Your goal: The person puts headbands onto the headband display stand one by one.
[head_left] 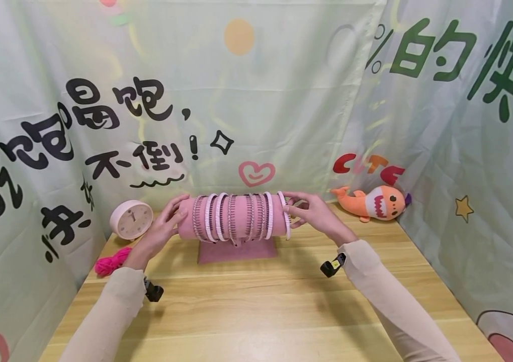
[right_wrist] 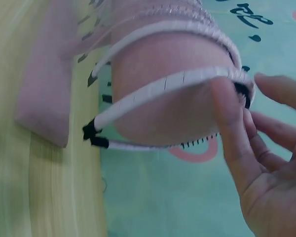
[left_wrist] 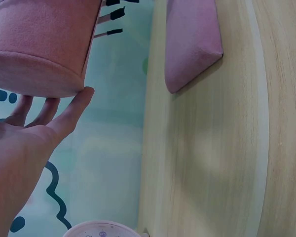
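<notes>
A pink padded roll [head_left: 239, 221] on a pink base [head_left: 238, 251] carries several headbands, white wrapped ones and sparkly toothed ones. My left hand [head_left: 159, 234] holds the roll's left end, thumb in front and fingers behind; the left wrist view shows the fingertips at the rim of its flat end [left_wrist: 34, 74]. At the opposite end my right hand [head_left: 317, 213] pinches the outermost white headband [right_wrist: 172, 84]. In the right wrist view the thumb [right_wrist: 232, 123] lies over the band's top, with the fingers behind it. The band sits round the roll's end, its black tips hanging below.
A round pink clock [head_left: 131, 219] and bright pink yarn [head_left: 112, 261] lie at the table's left edge. An orange plush whale [head_left: 371, 202] sits at the back right. Printed fabric [head_left: 283, 125] hangs behind the wooden table [head_left: 247, 306] and along both sides.
</notes>
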Action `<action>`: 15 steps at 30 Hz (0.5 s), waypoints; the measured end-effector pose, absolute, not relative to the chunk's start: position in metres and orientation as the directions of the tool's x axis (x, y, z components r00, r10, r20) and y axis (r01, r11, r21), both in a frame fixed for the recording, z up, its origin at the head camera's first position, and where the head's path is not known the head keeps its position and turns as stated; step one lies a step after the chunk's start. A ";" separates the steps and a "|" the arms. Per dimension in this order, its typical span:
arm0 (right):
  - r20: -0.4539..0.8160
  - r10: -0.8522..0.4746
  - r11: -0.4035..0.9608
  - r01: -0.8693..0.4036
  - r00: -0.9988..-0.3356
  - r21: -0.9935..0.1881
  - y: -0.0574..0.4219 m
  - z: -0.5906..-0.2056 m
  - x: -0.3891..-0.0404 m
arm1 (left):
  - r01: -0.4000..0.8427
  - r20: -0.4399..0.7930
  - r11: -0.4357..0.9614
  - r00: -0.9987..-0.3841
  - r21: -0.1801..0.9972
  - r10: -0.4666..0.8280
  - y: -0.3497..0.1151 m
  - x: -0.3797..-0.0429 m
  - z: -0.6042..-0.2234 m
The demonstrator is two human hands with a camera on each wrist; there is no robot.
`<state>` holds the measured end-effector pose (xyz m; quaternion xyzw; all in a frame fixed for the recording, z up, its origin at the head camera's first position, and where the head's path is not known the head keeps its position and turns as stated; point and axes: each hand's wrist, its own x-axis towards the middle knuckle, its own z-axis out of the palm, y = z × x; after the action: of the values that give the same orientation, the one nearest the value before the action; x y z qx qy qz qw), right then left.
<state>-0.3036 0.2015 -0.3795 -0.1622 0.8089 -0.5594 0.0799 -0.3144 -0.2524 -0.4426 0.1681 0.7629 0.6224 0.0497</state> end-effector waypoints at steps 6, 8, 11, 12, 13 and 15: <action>0.097 -0.393 0.313 -0.232 -0.914 -0.921 0.209 -0.389 -0.305 | 0.189 0.130 0.164 -0.940 0.968 0.315 -0.252 -0.314 -0.442; 0.113 -0.411 0.318 -0.258 -0.904 -0.912 0.213 -0.392 -0.306 | 0.192 0.133 0.162 -0.939 0.968 0.316 -0.252 -0.314 -0.442; 0.135 -0.437 0.347 -0.305 -0.889 -0.887 0.218 -0.395 -0.307 | 0.191 0.133 0.160 -0.939 0.968 0.318 -0.253 -0.314 -0.442; 0.141 -0.451 0.359 -0.323 -0.881 -0.876 0.220 -0.396 -0.307 | 0.192 0.134 0.159 -0.938 0.969 0.319 -0.253 -0.314 -0.442; 0.145 -0.466 0.371 -0.342 -0.873 -0.864 0.221 -0.398 -0.308 | 0.191 0.133 0.157 -0.938 0.969 0.320 -0.253 -0.315 -0.442; 0.155 -0.502 0.376 -0.376 -0.851 -0.847 0.223 -0.400 -0.310 | 0.189 0.131 0.156 -0.938 0.969 0.321 -0.253 -0.315 -0.443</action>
<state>-0.3095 0.2230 -0.4002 -0.2653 0.8269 -0.4917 0.0638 -0.3147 -0.2529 -0.4426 0.1682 0.7584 0.6275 0.0525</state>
